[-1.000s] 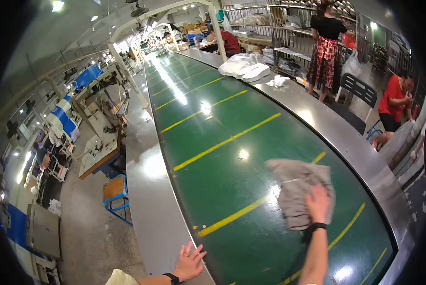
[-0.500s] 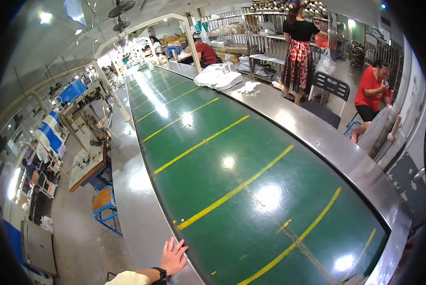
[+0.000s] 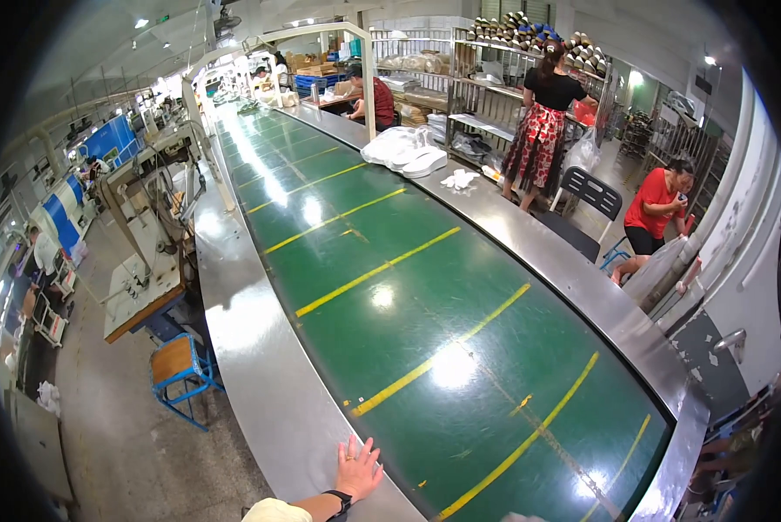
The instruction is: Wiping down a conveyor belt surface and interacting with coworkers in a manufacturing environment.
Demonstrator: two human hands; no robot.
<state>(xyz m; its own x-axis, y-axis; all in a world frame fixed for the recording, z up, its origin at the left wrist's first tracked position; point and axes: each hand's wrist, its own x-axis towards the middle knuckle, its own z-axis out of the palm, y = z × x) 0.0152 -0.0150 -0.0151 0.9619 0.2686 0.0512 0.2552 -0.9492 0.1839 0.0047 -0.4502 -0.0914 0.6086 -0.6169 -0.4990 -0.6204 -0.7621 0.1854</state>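
My left hand (image 3: pixel 358 465) lies flat with fingers spread on the steel rim (image 3: pixel 268 365) of a long green conveyor belt (image 3: pixel 425 322) marked with yellow stripes. A black watch sits on that wrist. The hand holds nothing. My right hand is out of the picture. No loose item lies on the near part of the belt.
A pile of white pieces (image 3: pixel 403 148) rests on the far right rim. A standing person in a red skirt (image 3: pixel 538 130) and a seated person in a red shirt (image 3: pixel 656 209) are to the right, by a black chair (image 3: pixel 595 191). A sewing table (image 3: pixel 142 291) and blue stool (image 3: pixel 181 370) stand left.
One second ago my right hand pressed a grey garment on the belt; both have since left the picture. The view has swung. My left hand stays on the rim.
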